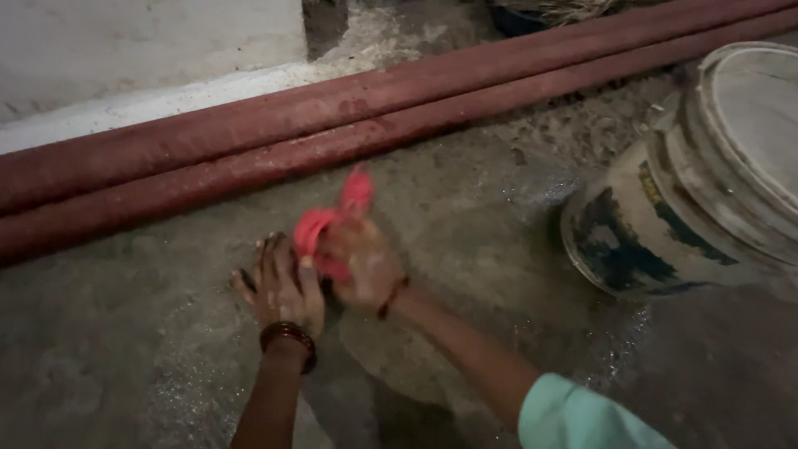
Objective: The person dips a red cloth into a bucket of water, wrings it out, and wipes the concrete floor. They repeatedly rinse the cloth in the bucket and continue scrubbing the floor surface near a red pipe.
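Left hand flat on wet concrete floor, fingers spread, holding nothing. Right hand pinching red cloth just above floor. Cloth likely soft, light, limp; bunch takes hold anywhere. Beyond: paint-stained bucket, two red pipes.

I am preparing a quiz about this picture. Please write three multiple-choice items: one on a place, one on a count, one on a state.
1. Where does the white plastic bucket with dark blue markings stand?
A. right of the hands
B. between the hands
C. on the pipes

2. How many long dark red pipes lie along the wall?
A. one
B. two
C. four

3. What does the right hand do?
A. lies empty
B. grips a red cloth
C. holds the bucket

Answers: 1 A, it stands at the right edge; 2 B, two run side by side; 3 B, the cloth bunches in it, while the left hand presses flat on the grey concrete floor.
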